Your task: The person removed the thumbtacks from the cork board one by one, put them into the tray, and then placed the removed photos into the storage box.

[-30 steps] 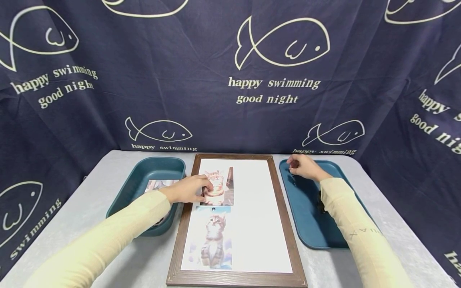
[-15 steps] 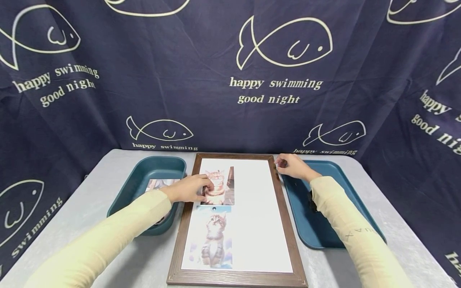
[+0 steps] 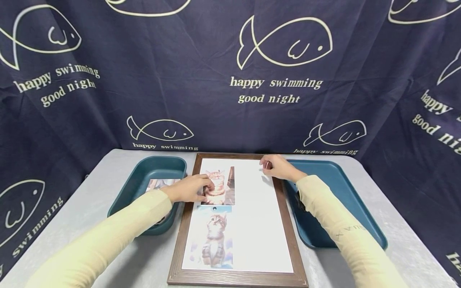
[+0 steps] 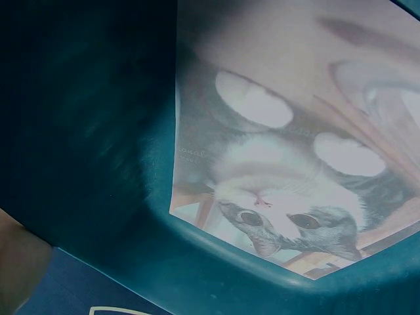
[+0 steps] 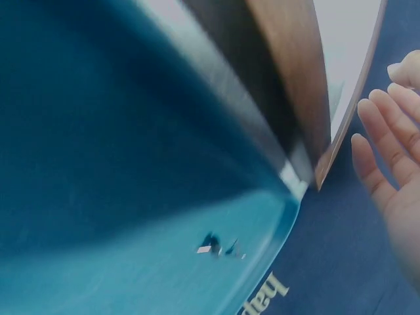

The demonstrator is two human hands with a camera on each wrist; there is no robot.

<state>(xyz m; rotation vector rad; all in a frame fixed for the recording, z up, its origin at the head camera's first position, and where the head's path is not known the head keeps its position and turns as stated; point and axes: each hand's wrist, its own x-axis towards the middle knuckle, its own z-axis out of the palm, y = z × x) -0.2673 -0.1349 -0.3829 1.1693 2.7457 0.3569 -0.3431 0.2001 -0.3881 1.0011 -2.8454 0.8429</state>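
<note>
My left hand (image 3: 189, 189) rests its fingertips on the left part of a photo of an orange cat (image 3: 226, 195), which lies on the upper left of a white board (image 3: 257, 232) with a brown wooden frame. Below it lies a photo of a sitting kitten (image 3: 215, 248), with a small round dark magnet-like dot (image 3: 214, 208) at its top edge. My right hand (image 3: 281, 167) is above the board's upper right, thumb and index finger pinched on a small thing mostly hidden by the fingers. In the right wrist view, several fingers of the right hand (image 5: 400, 157) are extended.
At left stands a deep teal bin (image 3: 158, 174) holding photos; its top cat photo (image 4: 282, 197) shows in the left wrist view. At right lies a teal tray (image 3: 345, 234) with small dark shiny pieces (image 5: 213, 246). A dark fish-print cloth (image 3: 216, 60) hangs behind the grey table.
The right hand has moved left from over the tray, across the frame's edge, to above the white board. The left hand and the photo under it have stayed in place.
</note>
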